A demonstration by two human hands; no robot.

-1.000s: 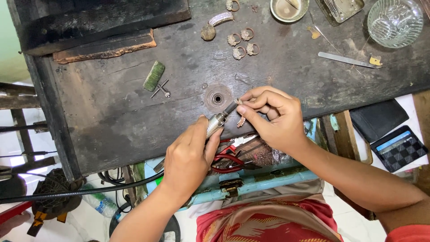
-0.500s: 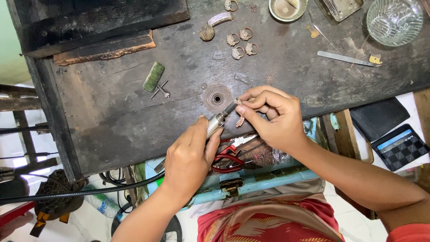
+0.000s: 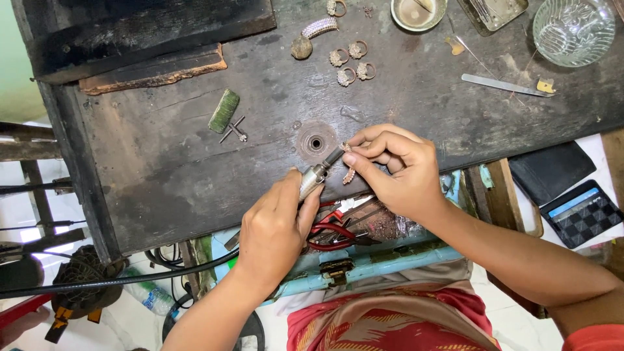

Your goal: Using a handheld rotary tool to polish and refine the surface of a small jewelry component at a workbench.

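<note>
A small ring (image 3: 346, 148) was pinched in the right hand (image 3: 396, 170) over the bench (image 3: 169, 169) edge; the left hand (image 3: 276, 231) was closed around a handpiece (image 3: 316, 174); the ring seemed light, stiff, easily slipped; best held by its band.

4 rings (image 3: 351, 62), 1 glass bowl (image 3: 573, 29), 1 metal cup (image 3: 418, 13), 2 hands (image 3: 276, 227).

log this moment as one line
left hand: grips rotary handpiece | right hand: pinches small jewelled piece at handpiece tip | surface: dark wooden bench | nearby: four rings
</note>
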